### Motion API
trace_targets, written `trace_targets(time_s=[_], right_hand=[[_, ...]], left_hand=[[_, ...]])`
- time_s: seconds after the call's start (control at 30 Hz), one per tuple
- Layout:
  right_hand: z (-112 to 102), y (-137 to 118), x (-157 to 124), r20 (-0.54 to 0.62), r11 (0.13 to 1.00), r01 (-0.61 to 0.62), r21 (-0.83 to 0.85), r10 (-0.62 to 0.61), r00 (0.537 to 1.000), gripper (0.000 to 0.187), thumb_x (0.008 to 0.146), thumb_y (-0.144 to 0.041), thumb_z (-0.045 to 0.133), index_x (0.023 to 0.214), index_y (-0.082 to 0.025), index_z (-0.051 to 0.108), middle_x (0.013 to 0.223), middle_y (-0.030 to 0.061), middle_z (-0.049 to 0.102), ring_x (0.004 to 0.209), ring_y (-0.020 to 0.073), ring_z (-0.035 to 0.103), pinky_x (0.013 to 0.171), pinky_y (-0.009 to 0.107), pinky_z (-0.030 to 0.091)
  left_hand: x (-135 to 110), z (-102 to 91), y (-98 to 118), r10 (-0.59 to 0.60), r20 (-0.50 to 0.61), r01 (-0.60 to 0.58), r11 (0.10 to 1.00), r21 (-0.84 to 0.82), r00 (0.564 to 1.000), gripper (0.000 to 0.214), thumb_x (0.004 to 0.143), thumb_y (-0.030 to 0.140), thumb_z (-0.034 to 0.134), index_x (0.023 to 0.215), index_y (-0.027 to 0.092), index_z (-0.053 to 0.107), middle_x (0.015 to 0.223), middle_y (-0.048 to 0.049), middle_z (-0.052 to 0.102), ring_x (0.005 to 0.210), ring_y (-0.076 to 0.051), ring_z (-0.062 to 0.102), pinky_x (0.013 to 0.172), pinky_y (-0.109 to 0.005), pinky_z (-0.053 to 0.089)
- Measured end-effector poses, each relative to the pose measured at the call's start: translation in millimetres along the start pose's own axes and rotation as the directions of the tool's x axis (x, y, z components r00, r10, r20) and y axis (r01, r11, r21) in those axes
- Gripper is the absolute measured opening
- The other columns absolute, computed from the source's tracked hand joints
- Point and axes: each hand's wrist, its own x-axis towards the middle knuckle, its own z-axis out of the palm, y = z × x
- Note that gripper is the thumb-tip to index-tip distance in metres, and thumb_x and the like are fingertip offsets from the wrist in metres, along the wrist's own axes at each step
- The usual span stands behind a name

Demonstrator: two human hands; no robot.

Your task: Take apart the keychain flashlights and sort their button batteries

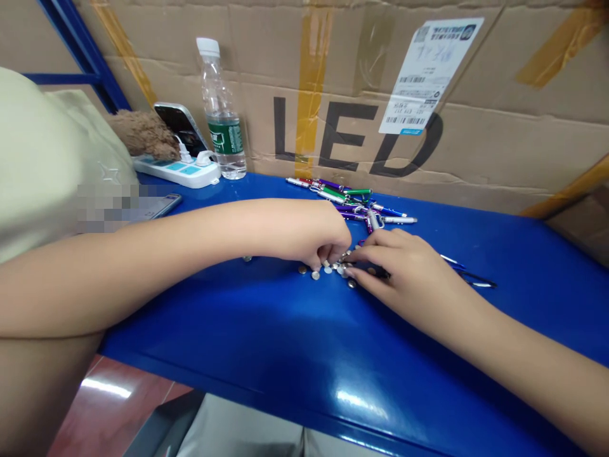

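Small silver button cells (328,270) lie scattered in a loose patch on the blue table top (285,336). My left hand (323,238) comes in from the left, its curled fingertips down at the cells. My right hand (399,273) reaches in from the lower right, with its fingers spread over the same patch. Whether either hand pinches a cell is hidden. A heap of slim purple, green and silver laser pointer pens (352,200) lies just behind both hands. A dark pen (378,273) sits partly under my right hand.
A cardboard carton (333,63) printed LED stands along the table's back. Against it are a water bottle (221,111), a power strip (176,171) with a charging phone (181,130), and a brown fluffy item (145,133). A pale green garment (42,165) fills the left. Another phone (157,208) lies on the table.
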Motion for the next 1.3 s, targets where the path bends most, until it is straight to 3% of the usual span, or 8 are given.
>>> trace_targets(time_s=[0.3,0.43,0.6,0.9,1.1,1.3], right_hand=[[0.5,1.6,-0.2,0.025,0.999,-0.025,0.045,0.024,0.999,0.004,0.082,-0.018,0.066,0.084,-0.018,0.070,0.083,0.0063,0.065,0.080,0.0210,0.060,0.073,0.034,0.047],[-5.2,8.8,-3.8,-0.003,0.998,-0.040,0.053,0.041,0.999,0.004,0.080,-0.016,0.067,0.080,-0.020,0.068,0.078,0.0041,0.064,0.076,0.0204,0.060,0.067,0.032,0.046],[-7.9,14.4,-6.3,0.030,0.997,-0.028,0.066,0.026,0.999,0.011,0.081,-0.013,0.066,0.078,-0.023,0.070,0.078,0.0030,0.066,0.077,0.0209,0.061,0.071,0.034,0.047],[-7.4,9.0,-8.1,0.061,0.989,-0.039,0.146,0.030,0.998,0.015,0.078,-0.010,0.069,0.074,-0.024,0.070,0.075,-0.0015,0.069,0.074,0.0177,0.062,0.070,0.031,0.047],[-6.5,8.1,-4.1,0.003,0.996,-0.062,0.064,0.062,0.998,0.008,0.084,-0.018,0.064,0.083,-0.021,0.072,0.079,0.0040,0.067,0.077,0.0211,0.061,0.068,0.034,0.047],[2.5,11.2,-2.0,-0.004,0.998,0.033,0.044,-0.033,0.999,0.016,0.090,-0.020,0.058,0.089,-0.019,0.074,0.081,0.0073,0.064,0.077,0.0211,0.059,0.070,0.034,0.046]], left_hand=[[3.4,-5.6,10.6,-0.068,0.052,0.070,0.997,-0.043,0.996,0.017,0.069,0.006,0.070,0.079,0.019,0.071,0.066,0.0055,0.068,0.061,-0.009,0.059,0.057,-0.018,0.036],[1.2,-6.2,8.1,-0.040,0.054,0.044,0.997,-0.071,0.998,0.010,0.073,0.013,0.071,0.080,0.019,0.072,0.067,0.0048,0.069,0.060,-0.009,0.059,0.057,-0.019,0.036],[1.6,-4.3,5.3,0.013,-0.057,-0.014,1.000,-0.023,0.998,0.012,0.083,0.019,0.061,0.080,0.020,0.074,0.073,0.0019,0.071,0.062,-0.009,0.058,0.059,-0.021,0.036],[11.6,10.7,3.8,0.018,-0.122,-0.013,0.999,0.039,0.992,0.008,0.080,0.023,0.068,0.081,0.019,0.074,0.076,0.0009,0.071,0.069,-0.012,0.060,0.060,-0.022,0.037],[10.6,14.3,5.6,0.012,-0.151,-0.019,0.999,-0.046,0.988,0.011,0.077,0.015,0.064,0.084,0.020,0.071,0.075,0.0034,0.070,0.067,-0.010,0.061,0.059,-0.021,0.037],[8.1,12.1,8.9,-0.052,-0.141,0.037,0.994,-0.106,0.989,0.020,0.073,0.009,0.062,0.088,0.020,0.066,0.078,0.0046,0.069,0.067,-0.010,0.061,0.056,-0.020,0.037]])
